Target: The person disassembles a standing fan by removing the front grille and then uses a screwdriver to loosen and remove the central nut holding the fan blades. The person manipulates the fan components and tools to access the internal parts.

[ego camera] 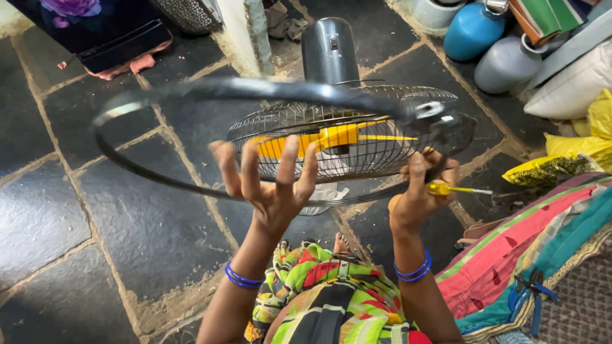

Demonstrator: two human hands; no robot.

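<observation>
Two hands: both raised over a dark stone floor (76, 210), each wrist wearing blue bangles.
Left hand (271, 185): fingers (288, 159) spread wide apart and open, palm under the near arc of a thin black ring (137, 105), which looks to rest against the fingertips; the contact is blurred.
Right hand (417, 191): fingers curled together around a yellow-handled screwdriver (456, 189) and touching the ring's right end, where a small metal clasp (430, 109) sits.
Ring: held level, slightly tilted, above and in front of the fan, reaching out to the left.
Fan: a wire fan guard (357, 137) with yellow blades (319, 140) inside lies face-up on the floor, its dark motor housing (329, 51) behind.
Containers: a blue round jar (472, 30) and a grey one (507, 64) stand at the far right of the floor, beside a white sack (570, 86).
Packages: a yellow plastic bag (590, 137) and a gold-trimmed dark packet (551, 170) lie at the right edge.
Cloth: striped pink, green and teal fabric (529, 255) piled at the near right, blue-handled pliers (532, 290) on it.
</observation>
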